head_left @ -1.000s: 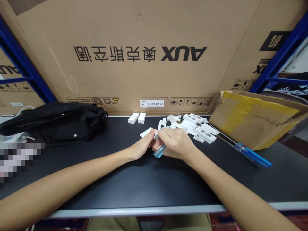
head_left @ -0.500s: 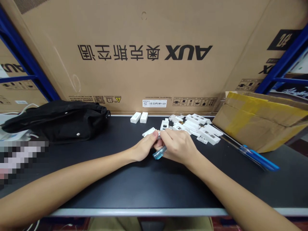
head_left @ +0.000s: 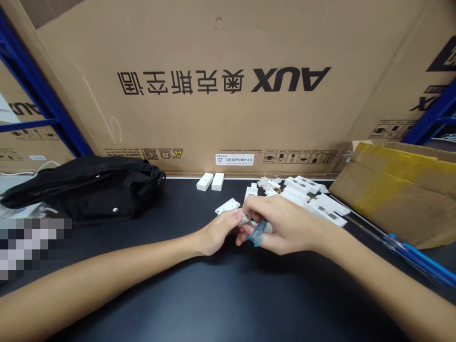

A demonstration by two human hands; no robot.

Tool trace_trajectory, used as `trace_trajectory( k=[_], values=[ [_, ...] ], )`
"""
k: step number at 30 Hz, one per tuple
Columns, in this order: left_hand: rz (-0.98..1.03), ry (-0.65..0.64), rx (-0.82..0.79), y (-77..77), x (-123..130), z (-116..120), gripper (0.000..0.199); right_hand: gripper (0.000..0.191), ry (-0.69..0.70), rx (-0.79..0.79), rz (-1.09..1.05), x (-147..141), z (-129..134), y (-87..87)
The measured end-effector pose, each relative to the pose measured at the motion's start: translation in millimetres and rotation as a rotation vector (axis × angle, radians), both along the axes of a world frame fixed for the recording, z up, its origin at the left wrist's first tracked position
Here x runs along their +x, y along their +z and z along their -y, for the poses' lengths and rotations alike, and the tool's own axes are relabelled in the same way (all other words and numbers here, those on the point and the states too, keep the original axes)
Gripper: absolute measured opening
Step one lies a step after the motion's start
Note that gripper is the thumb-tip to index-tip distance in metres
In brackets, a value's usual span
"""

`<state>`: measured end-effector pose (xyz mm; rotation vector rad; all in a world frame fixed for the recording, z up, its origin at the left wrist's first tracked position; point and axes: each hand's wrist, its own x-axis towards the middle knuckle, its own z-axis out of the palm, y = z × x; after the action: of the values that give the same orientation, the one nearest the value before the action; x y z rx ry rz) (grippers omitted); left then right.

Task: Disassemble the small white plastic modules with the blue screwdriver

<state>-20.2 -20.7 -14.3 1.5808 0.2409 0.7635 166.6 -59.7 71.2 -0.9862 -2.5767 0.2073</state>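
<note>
At the middle of the table, my left hand (head_left: pixel 219 232) pinches a small white part (head_left: pixel 244 220) between thumb and fingers, mostly hidden. My right hand (head_left: pixel 281 221) meets it there, fingers curled over the part's right side; what they grip is hidden. A translucent blue piece (head_left: pixel 257 233) lies around or against my right thumb; I cannot tell which. Just beyond my left hand is a flat white plastic plate (head_left: pixel 228 206) with small holes. Behind my right hand lies a pile of white plastic housings (head_left: pixel 297 187), partly covered by the hand.
Two small white boxes (head_left: pixel 211 182) stand near the back edge. A black bag (head_left: pixel 85 190) lies on the left. On the right are an open taped carton (head_left: pixel 395 190) and a blue-handled tool (head_left: pixel 420 259). A large cardboard box (head_left: pixel 178 123) walls off the back.
My right hand has turned and opened its grip somewhat, its thumb now lower and apart from the index finger. The blue piece has turned with it. The camera view has shifted slightly.
</note>
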Motion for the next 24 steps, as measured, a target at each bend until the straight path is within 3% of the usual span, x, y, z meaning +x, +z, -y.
trace_trajectory(
  k=[3,7,12,24],
  values=[
    [-0.057,-0.016,0.076,5.6,1.4,-8.2,0.054,0.024,0.055,-0.094,-0.047,7.4,-8.6,-4.2],
    [-0.100,-0.067,0.022,7.3,4.2,-17.1,0.055,0.003,0.101,0.035,-0.116,11.5,-14.9,-23.9],
    [-0.194,-0.005,0.065,8.8,2.6,-14.0,0.054,0.012,0.062,0.193,-0.114,16.1,-13.6,-41.1],
    [-0.238,-0.017,0.245,17.8,-1.5,-7.9,0.056,0.010,0.044,0.290,-0.091,7.4,-2.9,-40.4]
  ],
)
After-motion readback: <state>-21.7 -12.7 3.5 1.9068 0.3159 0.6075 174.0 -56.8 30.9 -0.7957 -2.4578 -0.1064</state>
